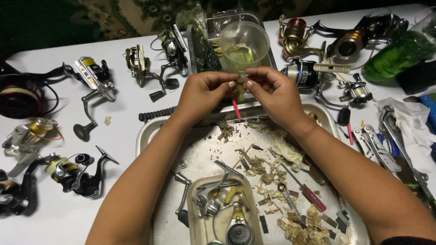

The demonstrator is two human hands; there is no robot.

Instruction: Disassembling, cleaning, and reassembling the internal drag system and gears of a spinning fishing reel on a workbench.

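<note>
1. The left hand (204,90) and the right hand (272,90) met above the far rim of the metal tray (156,131), fingertips pinched together on a small part between them; what that part was could not be made out, perhaps a bit of reel
2. A thin red stick (236,110) hung down from the pinched fingers, held there
3. A clear plastic cup (244,43) with yellowish liquid stood just behind the hands
4. The tray's floor was crowded: pale scraps, a red-handled screwdriver (311,195), and a beige tub (200,227) of reel parts at the near edge
5. Fishing reels (93,75) ringed the white table (127,113) on the left and far sides, pliers (374,145) lay to the right; the only open room was the bare strip left of the tray
</note>
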